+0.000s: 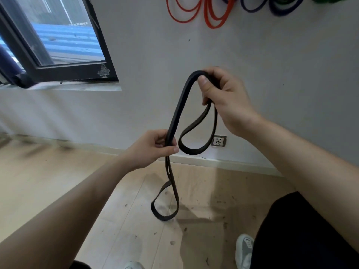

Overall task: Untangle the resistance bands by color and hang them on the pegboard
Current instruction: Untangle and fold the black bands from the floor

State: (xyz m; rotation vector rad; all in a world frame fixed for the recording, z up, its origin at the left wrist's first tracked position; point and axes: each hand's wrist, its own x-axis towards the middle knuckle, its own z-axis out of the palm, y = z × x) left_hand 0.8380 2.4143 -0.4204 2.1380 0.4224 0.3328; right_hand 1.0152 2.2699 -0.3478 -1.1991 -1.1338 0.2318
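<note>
From my station, the left hand (pixel 153 146) pinches the black band (pixel 177 111) partway down, so 1 loop dangles free toward the floor (pixel 58 181). The right hand (pixel 227 101) grasps the top bend, thumb pressing, holding a 2nd loop clear, I judge to expose the twist. Farther right, red bands (pixel 213 18), purple bands (pixel 281 10) and green bands (pixel 330 0) already hang on the wall (pixel 155 45).
</note>
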